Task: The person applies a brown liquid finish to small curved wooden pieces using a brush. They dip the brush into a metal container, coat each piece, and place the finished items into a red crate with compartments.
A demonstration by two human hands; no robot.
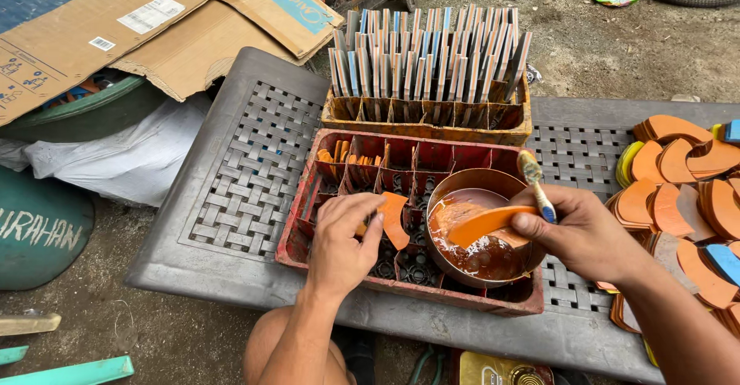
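From the head camera, the left hand (339,238) reaches into a red compartmented crate (304,223) on a dark woven-pattern plastic table (231,184), its fingers curled and pinching an orange curved piece (395,219) over the crate's near compartments. Just to the right, the right hand (582,235) grips a brush (536,184) with a blue and yellowish handle while the fingers also pinch a second orange piece (486,225), held over a round metal bowl (462,184) of brownish liquid that sits in the crate's right side. A few orange pieces stand in the crate's far-left compartments. Beyond it, a yellow-stained crate (432,119) is packed with upright flat pieces. At the right lies a heap of orange curved pieces (682,177). Flattened cardboard (154,23) lies far left.
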